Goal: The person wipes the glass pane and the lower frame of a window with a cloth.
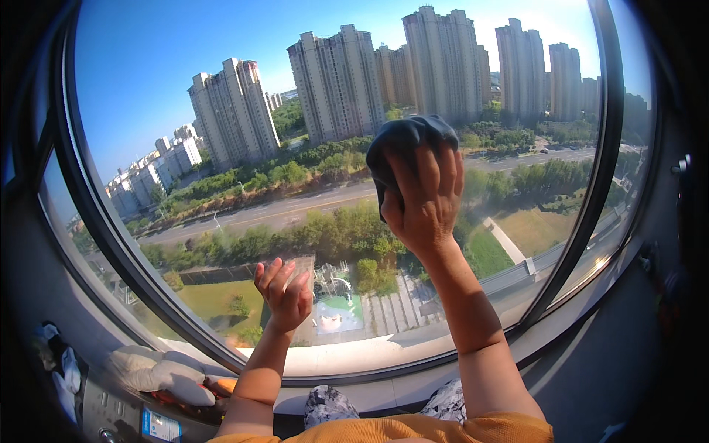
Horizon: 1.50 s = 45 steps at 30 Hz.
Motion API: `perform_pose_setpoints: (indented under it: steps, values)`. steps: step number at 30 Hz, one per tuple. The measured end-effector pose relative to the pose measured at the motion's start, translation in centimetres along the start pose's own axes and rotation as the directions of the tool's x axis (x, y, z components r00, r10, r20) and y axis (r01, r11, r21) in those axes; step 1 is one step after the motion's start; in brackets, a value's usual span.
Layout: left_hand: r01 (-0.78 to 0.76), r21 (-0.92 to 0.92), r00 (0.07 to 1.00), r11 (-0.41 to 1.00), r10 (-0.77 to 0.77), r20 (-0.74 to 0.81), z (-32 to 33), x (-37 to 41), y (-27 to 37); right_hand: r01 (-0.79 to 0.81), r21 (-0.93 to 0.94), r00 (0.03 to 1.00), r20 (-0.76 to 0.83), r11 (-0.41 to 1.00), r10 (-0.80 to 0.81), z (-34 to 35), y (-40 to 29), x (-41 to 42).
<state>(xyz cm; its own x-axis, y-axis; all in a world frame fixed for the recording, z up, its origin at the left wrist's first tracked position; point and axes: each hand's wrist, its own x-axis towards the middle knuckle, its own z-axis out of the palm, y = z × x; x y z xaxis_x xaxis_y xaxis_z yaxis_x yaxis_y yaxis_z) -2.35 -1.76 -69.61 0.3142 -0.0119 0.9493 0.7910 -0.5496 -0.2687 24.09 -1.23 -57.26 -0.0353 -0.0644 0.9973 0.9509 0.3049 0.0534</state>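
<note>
A dark cloth (401, 138) is bunched under my right hand (429, 199), which presses it flat against the large window pane (310, 238). My right arm reaches up and away from me, fingers spread over the cloth. Lower and to the left, my left hand (285, 293) is raised before the same pane with its fingers loosely curled and apart. Nothing is in it. Whether its fingertips touch the glass I cannot tell.
Dark window frame bars stand at left (105, 221) and right (592, 183); a pale sill (393, 390) runs below. At lower left a grey plush item (160, 371) lies on an appliance (116, 415) with a label. My patterned trouser knees (329, 404) are near the sill.
</note>
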Motion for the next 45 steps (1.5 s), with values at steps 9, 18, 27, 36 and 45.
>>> perform_pose_setpoints:
  steps: [9, 18, 27, 36, 45]
  values:
    - [-0.001, -0.014, 0.998, 1.000, 0.000, -0.062, 1.1, 1.5, 0.7, -0.447, -0.229, 0.890, -0.210, 0.865, 0.404, -6.0, 23.2, -5.1]
    - [0.007, -0.096, 0.999, 0.995, -0.012, -0.044, 0.6, 1.5, 0.5, -0.244, -0.247, 0.954, -0.236, 0.938, 0.186, 0.6, 5.1, 4.5]
    - [-0.002, -0.148, 1.000, 0.989, -0.001, -0.023, 0.2, 0.6, -0.5, 0.237, 0.162, 0.969, 0.036, 0.958, -0.246, 3.6, -10.0, 4.8]
    - [-0.035, -0.126, 0.999, 0.991, 0.038, 0.018, 0.3, 0.4, -0.5, 0.042, -0.157, 0.982, -0.177, 0.987, -0.070, 0.4, 5.5, 2.2]
    - [-0.008, -0.190, 0.999, 0.982, -0.001, -0.045, 1.0, 0.7, -0.1, -0.244, -0.368, 0.960, -0.222, 0.898, 0.170, -3.0, 24.1, -1.5]
